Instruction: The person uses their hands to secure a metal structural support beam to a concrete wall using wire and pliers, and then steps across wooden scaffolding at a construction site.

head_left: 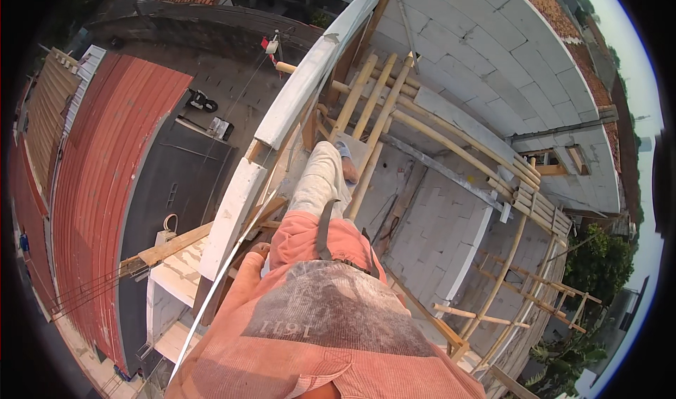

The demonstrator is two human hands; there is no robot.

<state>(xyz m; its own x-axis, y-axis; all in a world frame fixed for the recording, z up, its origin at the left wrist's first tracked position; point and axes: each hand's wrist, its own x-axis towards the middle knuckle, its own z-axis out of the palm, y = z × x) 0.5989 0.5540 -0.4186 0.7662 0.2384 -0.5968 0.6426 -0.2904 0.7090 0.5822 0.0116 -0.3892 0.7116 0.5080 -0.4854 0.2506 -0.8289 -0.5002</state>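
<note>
My left hand (260, 250) is low beside my left hip, next to a wooden board (224, 286) on the inner side of the wall. Its fingers look curled, and whatever they may hold is hidden. A thin pale strip (218, 290) runs slantwise just left of this hand. White wall blocks (236, 205) lie beyond it. My right hand is out of sight. Below me, a foot in a sandal (346, 165) stands by a small board (354, 147) on bamboo poles (373, 110).
Bamboo scaffolding (458, 142) crosses the deep gap on the right, far above a grey floor (443, 209). A grey block wall (486, 54) rises at the far right. Left of the wall is a long drop to red metal roofing (105, 188) and a parked motorcycle (202, 102).
</note>
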